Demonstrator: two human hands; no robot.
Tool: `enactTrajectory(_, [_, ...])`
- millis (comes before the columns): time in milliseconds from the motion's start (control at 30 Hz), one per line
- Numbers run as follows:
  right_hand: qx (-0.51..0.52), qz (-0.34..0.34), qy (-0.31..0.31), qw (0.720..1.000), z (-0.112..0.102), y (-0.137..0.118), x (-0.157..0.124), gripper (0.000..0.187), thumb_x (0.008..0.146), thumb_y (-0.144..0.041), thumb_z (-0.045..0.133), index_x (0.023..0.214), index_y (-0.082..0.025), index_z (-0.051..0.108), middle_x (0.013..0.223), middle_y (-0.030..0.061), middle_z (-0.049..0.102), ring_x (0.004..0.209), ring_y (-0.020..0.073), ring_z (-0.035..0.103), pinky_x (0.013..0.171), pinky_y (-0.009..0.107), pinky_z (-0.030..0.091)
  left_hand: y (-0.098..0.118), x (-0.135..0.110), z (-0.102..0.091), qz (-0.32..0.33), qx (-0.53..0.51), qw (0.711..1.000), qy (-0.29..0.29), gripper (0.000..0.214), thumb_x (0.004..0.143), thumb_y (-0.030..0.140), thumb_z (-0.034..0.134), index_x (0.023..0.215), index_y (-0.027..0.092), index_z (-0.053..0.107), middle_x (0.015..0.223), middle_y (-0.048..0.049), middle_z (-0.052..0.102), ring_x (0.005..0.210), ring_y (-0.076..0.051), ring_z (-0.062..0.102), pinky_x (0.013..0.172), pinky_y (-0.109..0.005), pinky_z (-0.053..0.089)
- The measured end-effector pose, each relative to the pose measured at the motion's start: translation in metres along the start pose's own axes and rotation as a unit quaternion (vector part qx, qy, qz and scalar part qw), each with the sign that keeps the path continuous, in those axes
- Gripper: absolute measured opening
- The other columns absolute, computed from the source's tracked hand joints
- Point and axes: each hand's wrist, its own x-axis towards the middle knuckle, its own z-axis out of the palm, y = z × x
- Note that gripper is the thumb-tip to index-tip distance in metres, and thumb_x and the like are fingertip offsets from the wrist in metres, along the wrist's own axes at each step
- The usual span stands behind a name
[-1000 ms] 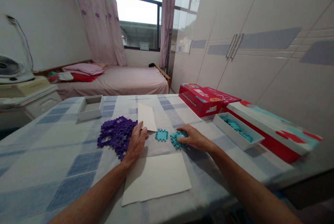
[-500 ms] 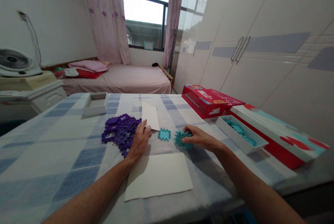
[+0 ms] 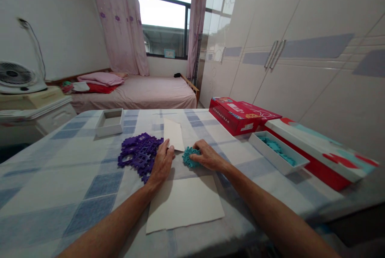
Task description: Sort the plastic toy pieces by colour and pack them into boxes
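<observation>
My left hand (image 3: 161,162) lies flat on the table, fingers stretched out, its edge against a pile of purple interlocking plastic tiles (image 3: 136,154). My right hand (image 3: 207,157) is curled over a small cluster of teal interlocking tiles (image 3: 189,156) and grips them on the tablecloth. A white sheet of paper (image 3: 185,202) lies just in front of both hands. A smaller white card (image 3: 173,133) lies beyond the fingertips.
A white tray with teal tiles (image 3: 276,151) sits to the right, beside red boxes (image 3: 240,114) and a long lid (image 3: 321,147). An empty white tray (image 3: 110,122) stands at the back left. The checked tablecloth (image 3: 60,177) covers the table. Behind are a bed, a fan and wardrobes.
My right hand has slid left with its teal tiles onto the single teal tile that lay between the hands. My left hand has stayed put.
</observation>
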Motion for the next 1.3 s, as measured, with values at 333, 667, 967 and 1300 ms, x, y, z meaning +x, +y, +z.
enactTrajectory(333, [0.044,0.108,0.268,0.956,-0.112,0.056,-0.054,0.031,0.071,-0.037,0.061,0.094,-0.016,0.058,0.102,0.0081,0.058,0.091,0.0199,0.058,0.08,0.034,0.047,0.009,-0.004,0.0,-0.022,0.011,1.0,0.0,0.06,0.086,0.045,0.048,0.137,0.013,0.046,0.146,-0.0153,0.039,0.111,-0.026,0.06,0.091,-0.035,0.05])
enactTrajectory(667, [-0.194,0.278,0.251,0.907,-0.196,0.153,-0.108,0.051,0.068,-0.02,0.051,0.117,-0.008,0.062,0.118,0.0178,0.062,0.108,0.0294,0.058,0.091,0.04,0.046,0.004,-0.002,-0.001,-0.028,0.03,0.999,0.0,0.066,0.085,0.051,0.047,0.14,0.015,0.042,0.147,-0.0145,0.038,0.088,-0.019,0.068,0.09,-0.035,0.05])
enactTrajectory(967, [-0.228,0.183,0.151,0.944,-0.188,0.165,-0.143,0.033,0.077,-0.029,0.049,0.101,-0.02,0.071,0.111,0.0093,0.067,0.103,0.0253,0.061,0.093,0.038,0.045,0.006,-0.004,-0.001,-0.027,0.017,0.999,0.0,0.065,0.084,0.05,0.049,0.138,0.016,0.045,0.147,-0.0136,0.039,0.096,-0.023,0.067,0.092,-0.036,0.05])
enactTrajectory(1300, [-0.26,0.205,0.148,0.932,-0.182,0.161,-0.117,0.04,0.083,-0.03,0.042,0.112,-0.019,0.067,0.121,0.0091,0.064,0.107,0.026,0.06,0.093,0.038,0.044,0.002,-0.002,-0.001,-0.029,0.016,0.999,-0.002,0.065,0.084,0.051,0.049,0.139,0.015,0.044,0.147,-0.0155,0.039,0.097,-0.022,0.067,0.09,-0.035,0.05])
